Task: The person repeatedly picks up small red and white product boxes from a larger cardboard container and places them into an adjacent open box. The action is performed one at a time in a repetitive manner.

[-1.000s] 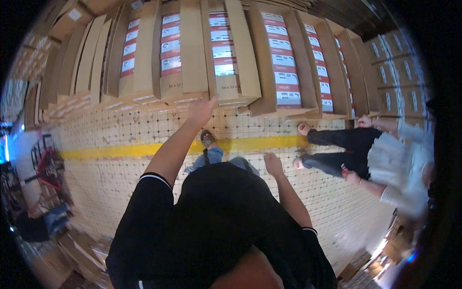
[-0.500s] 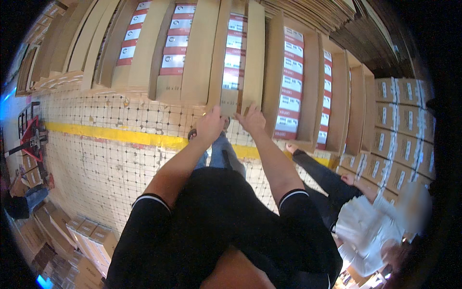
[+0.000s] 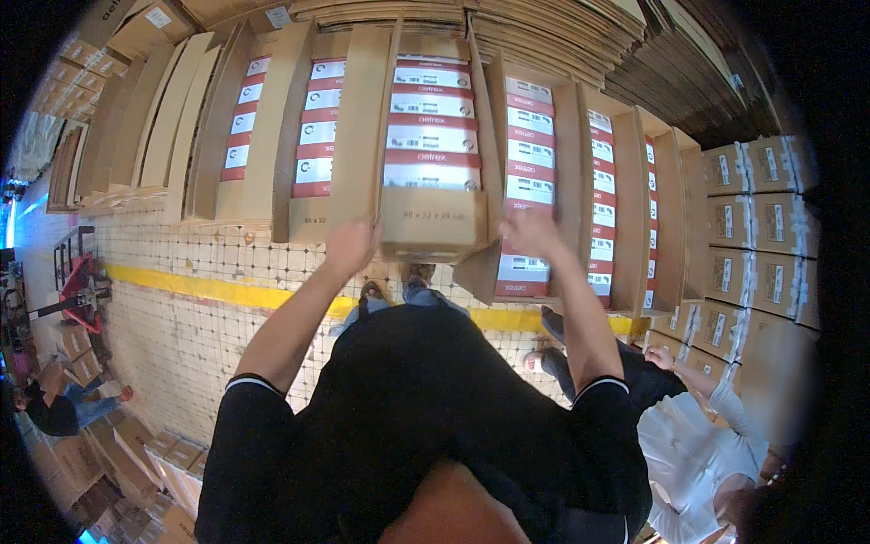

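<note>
A long open carton (image 3: 435,238) stands in front of me, its small near end flap folded inward over a row of red-and-white boxes (image 3: 430,142). My left hand (image 3: 353,247) is closed on the near end of the carton's long left flap (image 3: 358,136), which stands out to the side. At the carton's near right corner is my right hand (image 3: 535,234), beside the right flap (image 3: 487,118). Motion smears its fingers, so I cannot see whether they grip that flap.
Similar open cartons with red-and-white boxes line both sides, including one on the right (image 3: 527,195). Flattened cardboard (image 3: 562,41) is stacked behind. A co-worker in a white shirt (image 3: 693,444) is close on my right. Strapped cartons (image 3: 752,227) and a red pallet jack (image 3: 82,290) stand farther out.
My hands have moved apart from the carton's near middle to its two corners. The long flaps have spread outward, exposing more of the boxes and the end flap.
</note>
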A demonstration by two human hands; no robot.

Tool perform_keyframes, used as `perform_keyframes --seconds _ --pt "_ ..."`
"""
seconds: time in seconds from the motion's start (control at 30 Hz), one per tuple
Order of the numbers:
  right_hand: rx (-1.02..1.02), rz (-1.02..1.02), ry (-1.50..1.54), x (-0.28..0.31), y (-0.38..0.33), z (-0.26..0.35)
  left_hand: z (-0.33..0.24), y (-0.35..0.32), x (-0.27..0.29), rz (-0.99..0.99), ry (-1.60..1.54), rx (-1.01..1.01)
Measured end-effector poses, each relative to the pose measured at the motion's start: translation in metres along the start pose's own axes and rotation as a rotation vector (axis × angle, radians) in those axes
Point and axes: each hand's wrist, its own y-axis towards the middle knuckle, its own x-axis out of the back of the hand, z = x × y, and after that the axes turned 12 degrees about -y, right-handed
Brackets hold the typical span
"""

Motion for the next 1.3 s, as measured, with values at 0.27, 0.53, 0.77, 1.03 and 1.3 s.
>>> perform_keyframes --seconds 0.27,0.53,0.77,1.03,1.3 --pt "-0.119 -0.227 0.262 0.098 0.04 -0.022 -0.052 0.073 0.07 -0.207 -0.022 -0.107" --pt "-0.107 -0.171 0.315 0.095 0.039 -0.026 -0.054 0.075 0.071 -0.156 -0.002 -0.124" --pt "-0.169 -0.156 0.355 0.092 0.034 -0.017 -0.058 0.073 0.076 -0.103 -0.029 -0.093" --pt "-0.149 -0.026 0.17 0.054 0.02 -0.013 -0.036 0.045 0.041 0.057 -0.08 0.055" --pt "-0.116 0.338 0.353 -0.06 -0.021 0.06 0.019 -0.071 -0.042 0.515 -0.332 0.308"
